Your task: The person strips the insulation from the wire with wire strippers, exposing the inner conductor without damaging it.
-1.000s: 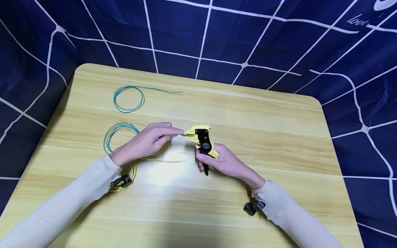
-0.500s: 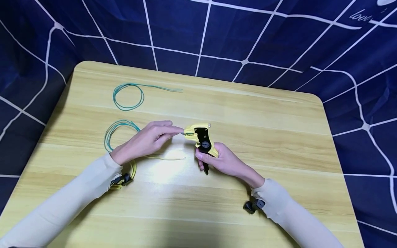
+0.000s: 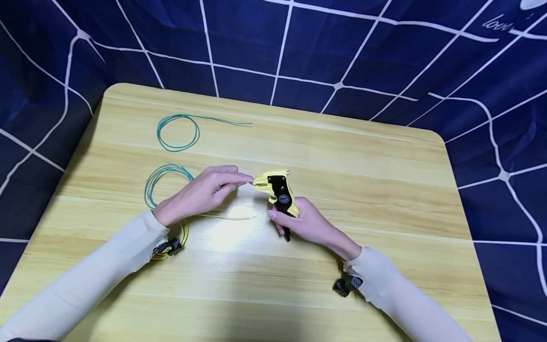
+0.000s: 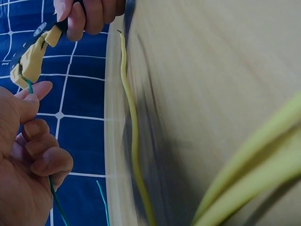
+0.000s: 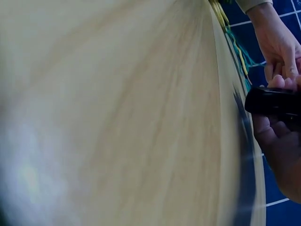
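Note:
My left hand (image 3: 211,189) pinches a thin green wire (image 4: 57,202) between thumb and index finger. The wire's end runs into the nose of a yellow and black wire stripper (image 3: 279,184). My right hand (image 3: 311,222) grips the stripper by its handles, thumb on the near side, above the table. In the left wrist view, the green wire (image 4: 31,88) stands out a little between the fingertips and the jaws. The wire's end inside the stripper is hidden. The rest of this green wire lies coiled (image 3: 150,185) beside the left wrist.
Another green wire coil (image 3: 159,135) lies farther back on the wooden table (image 3: 363,166). A yellow wire coil (image 3: 184,235) sits partly under the left wrist, its straight end (image 3: 231,218) pointing right. Blue cloth (image 3: 243,47) with white lines hangs behind the table.
The right hand has squeezed the stripper's handles slightly, and less green shows in its jaws than before. The left hand holds nearly still at the same place.

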`<state>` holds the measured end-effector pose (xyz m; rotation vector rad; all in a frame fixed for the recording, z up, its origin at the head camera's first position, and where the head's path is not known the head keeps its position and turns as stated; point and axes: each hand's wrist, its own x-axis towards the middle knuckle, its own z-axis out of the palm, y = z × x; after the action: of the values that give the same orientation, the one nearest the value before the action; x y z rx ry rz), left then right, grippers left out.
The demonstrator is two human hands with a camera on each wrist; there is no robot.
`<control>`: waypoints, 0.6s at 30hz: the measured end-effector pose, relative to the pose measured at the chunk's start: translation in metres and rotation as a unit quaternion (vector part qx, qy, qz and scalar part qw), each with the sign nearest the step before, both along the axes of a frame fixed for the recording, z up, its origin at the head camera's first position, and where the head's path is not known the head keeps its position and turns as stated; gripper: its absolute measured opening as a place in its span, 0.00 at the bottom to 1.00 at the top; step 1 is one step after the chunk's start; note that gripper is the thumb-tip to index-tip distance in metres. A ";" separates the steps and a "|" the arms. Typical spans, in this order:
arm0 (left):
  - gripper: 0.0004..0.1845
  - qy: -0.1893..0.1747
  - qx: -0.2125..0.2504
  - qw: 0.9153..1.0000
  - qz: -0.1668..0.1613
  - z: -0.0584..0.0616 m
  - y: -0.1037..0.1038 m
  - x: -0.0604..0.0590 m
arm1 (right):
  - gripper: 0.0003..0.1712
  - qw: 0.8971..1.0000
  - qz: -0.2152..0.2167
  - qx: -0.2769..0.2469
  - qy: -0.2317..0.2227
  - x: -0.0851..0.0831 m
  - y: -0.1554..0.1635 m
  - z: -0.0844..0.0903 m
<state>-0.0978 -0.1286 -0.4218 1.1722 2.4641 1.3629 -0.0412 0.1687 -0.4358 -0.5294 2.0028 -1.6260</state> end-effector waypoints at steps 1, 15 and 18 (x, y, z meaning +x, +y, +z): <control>0.19 0.001 0.000 1.000 0.000 0.000 0.000 0.000 | 0.16 1.000 -0.002 0.002 0.001 0.000 0.000 0.000; 0.12 0.035 0.039 0.998 -0.034 -0.001 0.004 -0.001 | 0.18 0.998 -0.028 0.046 -0.015 0.004 -0.005 -0.001; 0.13 0.033 0.031 0.998 -0.033 0.000 0.005 0.000 | 0.18 0.998 -0.034 0.054 -0.005 0.004 -0.006 -0.002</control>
<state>-0.0977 -0.1240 -0.4214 1.3204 2.4196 1.4152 -0.0372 0.1622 -0.4376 -0.4166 2.1097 -1.5453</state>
